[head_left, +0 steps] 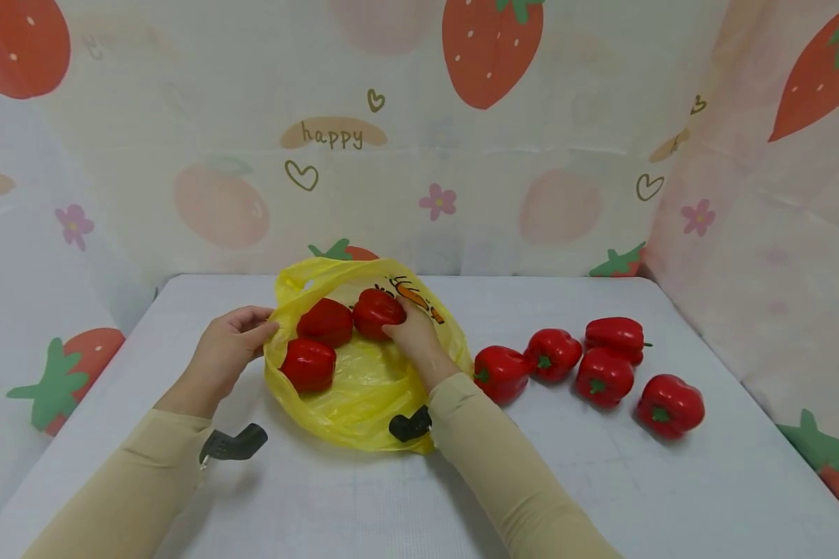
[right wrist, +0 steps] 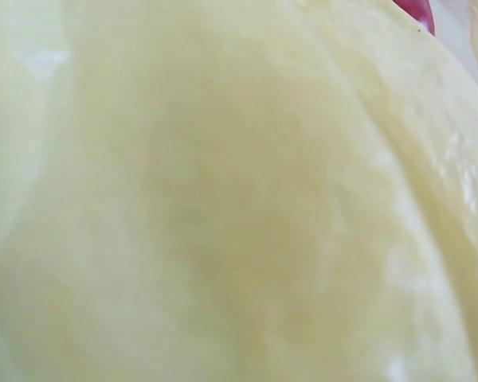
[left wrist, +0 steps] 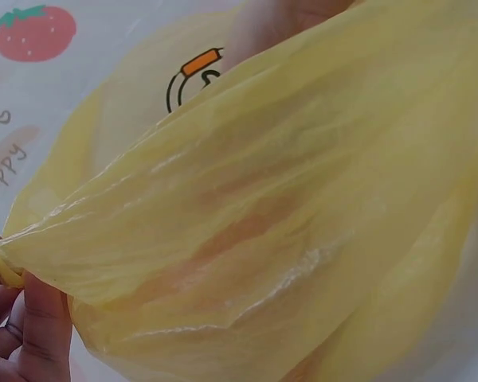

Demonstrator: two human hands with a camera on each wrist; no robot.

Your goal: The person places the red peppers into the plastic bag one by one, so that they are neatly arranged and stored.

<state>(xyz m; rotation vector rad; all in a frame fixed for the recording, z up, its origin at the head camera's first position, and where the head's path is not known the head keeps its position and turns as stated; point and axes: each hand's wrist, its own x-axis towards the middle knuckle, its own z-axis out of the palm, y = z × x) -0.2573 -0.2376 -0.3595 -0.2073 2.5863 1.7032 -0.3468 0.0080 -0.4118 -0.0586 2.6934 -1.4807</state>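
A yellow plastic bag (head_left: 370, 388) lies spread with its mouth toward me, a carrot print on its inner far side. My left hand (head_left: 224, 353) pinches its left rim; in the left wrist view the fingers (left wrist: 46, 330) grip a fold of the film (left wrist: 263, 231). Inside the bag, my right hand (head_left: 418, 338) holds a red bell pepper (head_left: 375, 313) by its right side. Two more bell peppers, one behind (head_left: 326, 323) and one in front (head_left: 310, 365), rest at the bag's left. Blurred yellow film (right wrist: 223, 199) fills most of the right wrist view, hiding the right hand there.
Several red bell peppers stand on the white table (head_left: 322, 497) right of the bag, the nearest (head_left: 501, 374) by its edge and the farthest right one (head_left: 670, 406) a little apart. A strawberry-print cloth (head_left: 489, 225) hangs behind and at both sides.
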